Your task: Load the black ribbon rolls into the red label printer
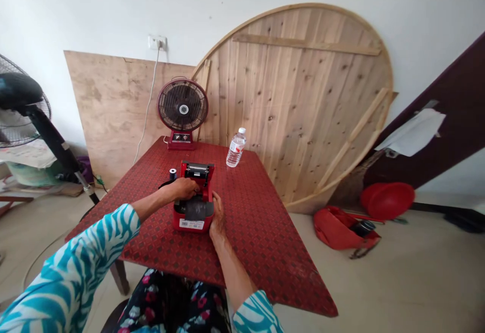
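A red label printer (193, 223) stands on the table with its lid (197, 169) raised toward the back. Black film (195, 208) lies across the printer's front part, above a white sticker. My left hand (185, 188) reaches into the opened printer from the left. Its fingers are curled closed inside, and what they hold is hidden. Against the printer's right side rests my right hand (217, 219), fingers wrapped along the casing and gripping it. Just left of the printer stands a small dark roll with a white core (173, 173).
The table (261, 227) has a red patterned cover. Toward its back are a red heater-like fan (183, 110) and a water bottle (235, 147). A round wooden board (295, 100) leans on the wall. A floor fan (49, 131) stands left; a red bag (333, 229) lies right.
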Motion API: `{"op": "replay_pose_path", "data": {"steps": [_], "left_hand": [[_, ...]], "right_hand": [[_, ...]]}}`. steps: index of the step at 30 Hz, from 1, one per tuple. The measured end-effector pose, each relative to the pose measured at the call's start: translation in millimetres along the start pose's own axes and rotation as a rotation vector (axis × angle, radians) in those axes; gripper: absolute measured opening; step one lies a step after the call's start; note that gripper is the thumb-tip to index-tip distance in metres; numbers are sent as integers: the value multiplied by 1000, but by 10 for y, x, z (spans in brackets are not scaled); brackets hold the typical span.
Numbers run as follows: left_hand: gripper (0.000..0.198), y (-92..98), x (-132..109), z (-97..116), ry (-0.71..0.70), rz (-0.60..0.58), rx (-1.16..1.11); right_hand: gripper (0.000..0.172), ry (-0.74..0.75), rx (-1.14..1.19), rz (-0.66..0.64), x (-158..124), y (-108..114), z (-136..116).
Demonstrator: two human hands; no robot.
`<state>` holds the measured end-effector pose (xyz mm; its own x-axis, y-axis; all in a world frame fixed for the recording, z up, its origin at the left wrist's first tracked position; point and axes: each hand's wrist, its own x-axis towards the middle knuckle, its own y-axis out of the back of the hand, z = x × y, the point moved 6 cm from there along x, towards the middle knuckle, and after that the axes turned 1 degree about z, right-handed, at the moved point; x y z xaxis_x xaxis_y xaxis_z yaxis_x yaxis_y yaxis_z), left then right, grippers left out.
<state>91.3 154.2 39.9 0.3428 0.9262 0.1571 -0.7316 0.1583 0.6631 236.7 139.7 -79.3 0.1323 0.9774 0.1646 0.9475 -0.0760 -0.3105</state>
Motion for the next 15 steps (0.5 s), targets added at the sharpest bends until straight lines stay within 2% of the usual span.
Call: {"op": "replay_pose_path", "data": {"steps": [3,7,11,15], "left_hand": [[17,-62,163,-97,14,-93,21],[18,-84,192,-162,27,-183,33],[26,-48,140,-133,27,-174,14],[29,47,17,26,3,-97,-11]], "right_hand": [[50,-44,9,9,3,-4,35],[50,-61,18,10,-5,-25,34],[49,-59,30,8,-15,-37,-10],[49,-59,33,5,-25,-42,-50]]}}
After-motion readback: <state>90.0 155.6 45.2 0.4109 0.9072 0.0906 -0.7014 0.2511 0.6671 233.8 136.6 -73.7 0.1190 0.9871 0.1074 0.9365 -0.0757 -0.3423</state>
